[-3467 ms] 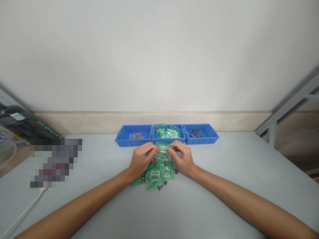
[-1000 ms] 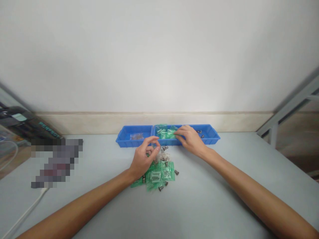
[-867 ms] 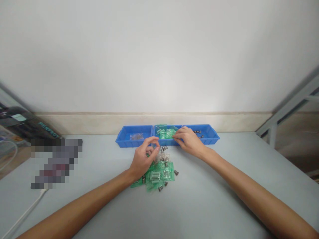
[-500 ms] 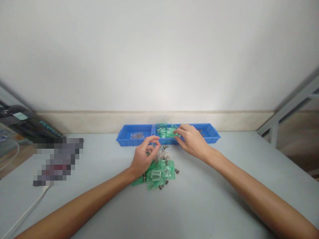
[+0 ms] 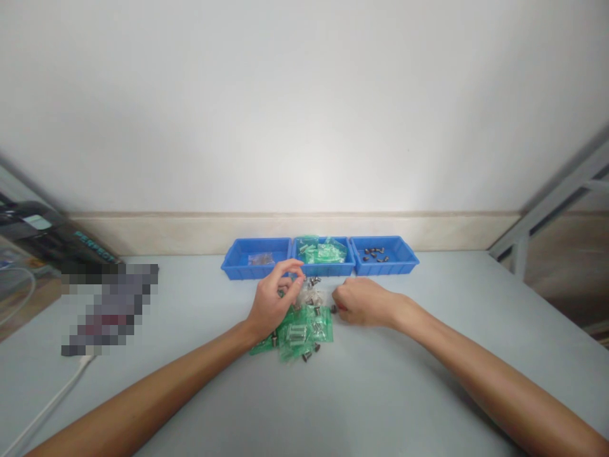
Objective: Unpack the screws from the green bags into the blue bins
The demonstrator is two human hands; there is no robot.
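Observation:
My right hand (image 5: 362, 303) is closed at the right side of the pile, with a dark metal screw (image 5: 333, 309) at its fingertips. My left hand (image 5: 276, 293) hovers at the pile's upper left, fingers curled and thumb close to the index fingertip; whatever it may hold is too small to make out. Between the hands lie green plastic packets (image 5: 297, 334) with small metal parts inside, a clear packet (image 5: 311, 296) and several loose screws. One loose screw (image 5: 307, 357) rests at the pile's near edge. The left hand hides part of the pile.
Three blue trays stand along the wall: the left tray (image 5: 233, 270) holds a clear packet, the middle tray (image 5: 328, 270) green packets, the right tray (image 5: 394, 267) several dark screws. A blurred-out dark object (image 5: 114, 304) with a white cable (image 5: 57, 397) lies at left, near a black box (image 5: 52, 238).
My right hand has moved from above the middle tray down to the right side of the pile and closed on the dark screw there. The left hand has stayed in place.

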